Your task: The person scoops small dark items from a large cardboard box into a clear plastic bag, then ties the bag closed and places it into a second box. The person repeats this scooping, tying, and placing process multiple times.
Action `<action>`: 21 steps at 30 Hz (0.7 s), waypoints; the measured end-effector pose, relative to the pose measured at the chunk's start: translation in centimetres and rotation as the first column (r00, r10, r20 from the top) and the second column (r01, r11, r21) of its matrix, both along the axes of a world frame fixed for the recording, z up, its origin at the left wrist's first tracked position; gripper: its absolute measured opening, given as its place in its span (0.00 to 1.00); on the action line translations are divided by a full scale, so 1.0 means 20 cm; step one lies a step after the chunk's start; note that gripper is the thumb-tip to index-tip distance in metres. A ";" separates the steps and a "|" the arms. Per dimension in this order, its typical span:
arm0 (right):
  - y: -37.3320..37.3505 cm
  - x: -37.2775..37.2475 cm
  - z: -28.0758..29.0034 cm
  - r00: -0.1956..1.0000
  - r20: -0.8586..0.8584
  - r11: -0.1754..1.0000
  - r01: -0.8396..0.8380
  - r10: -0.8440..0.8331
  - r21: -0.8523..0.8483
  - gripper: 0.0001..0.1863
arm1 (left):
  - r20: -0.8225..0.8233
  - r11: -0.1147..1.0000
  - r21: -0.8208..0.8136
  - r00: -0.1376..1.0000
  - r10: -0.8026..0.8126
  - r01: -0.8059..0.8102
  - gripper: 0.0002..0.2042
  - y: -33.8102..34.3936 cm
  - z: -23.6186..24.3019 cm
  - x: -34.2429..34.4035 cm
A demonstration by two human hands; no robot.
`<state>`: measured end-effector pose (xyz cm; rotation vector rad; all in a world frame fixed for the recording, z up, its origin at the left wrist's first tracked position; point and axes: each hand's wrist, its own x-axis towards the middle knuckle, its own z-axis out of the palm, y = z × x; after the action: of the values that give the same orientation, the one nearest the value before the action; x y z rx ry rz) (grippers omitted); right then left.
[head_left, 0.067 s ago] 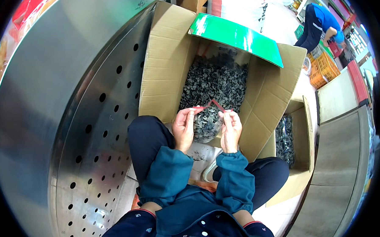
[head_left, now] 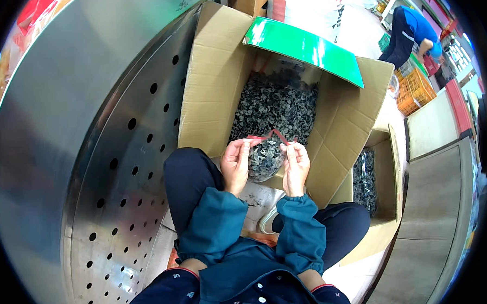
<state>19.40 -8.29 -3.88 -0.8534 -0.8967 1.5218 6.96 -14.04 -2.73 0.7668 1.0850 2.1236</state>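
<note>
My left hand [head_left: 235, 164] pinches the left end of the red top strip on a clear bag [head_left: 263, 162] full of dark, crinkled dried pieces. My right hand [head_left: 294, 166] grips the same bag at the right side of that strip, which rises in a peak between my hands. Behind the bag, an open cardboard box [head_left: 204, 72] with a green-topped flap [head_left: 304, 49] holds a large mass of similar dark pieces [head_left: 271, 104] in plastic. My knees are bent on either side of my hands.
A perforated steel panel [head_left: 120, 201] curves along my left. A second open box [head_left: 386, 184] with bagged dark pieces [head_left: 364, 179] sits to the right, beside grey cabinets [head_left: 435, 198]. Farther back are orange crates [head_left: 414, 90], a white sack [head_left: 313, 7] and a person in blue [head_left: 420, 25] bending down.
</note>
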 end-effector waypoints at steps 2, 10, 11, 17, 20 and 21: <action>0.00 -0.01 0.01 0.985 0.126 0.980 0.098 -0.121 0.172 0.04 | 0.037 1.000 -0.020 0.999 -0.023 0.024 0.07 -0.01 0.02 0.00; -0.13 -0.12 0.36 0.432 0.552 0.481 -0.272 -0.713 0.834 0.09 | 0.011 0.994 -0.102 0.999 -0.038 0.039 0.07 -0.01 0.00 0.03; -0.13 -0.15 0.35 0.422 0.567 0.488 -0.289 -0.707 0.824 0.09 | -0.030 0.991 -0.131 0.999 -0.038 0.034 0.07 -0.01 0.00 0.04; -0.11 -0.15 0.29 0.356 0.600 0.511 -0.317 -0.717 0.799 0.08 | -0.184 0.980 -0.199 0.982 -0.042 0.004 0.09 -0.03 0.00 0.06; -0.10 -0.12 0.28 0.336 0.574 0.481 -0.323 -0.747 0.815 0.08 | -0.267 0.969 -0.248 0.961 -0.067 -0.002 0.09 -0.03 -0.04 0.06; -0.10 -0.13 0.29 0.345 0.571 0.476 -0.324 -0.745 0.817 0.07 | -0.291 0.971 -0.239 0.955 -0.063 -0.009 0.09 -0.03 -0.06 0.05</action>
<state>16.86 -10.20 1.82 -0.9531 -2.0206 -0.1154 8.04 -14.69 -3.93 0.9975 1.4482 1.8473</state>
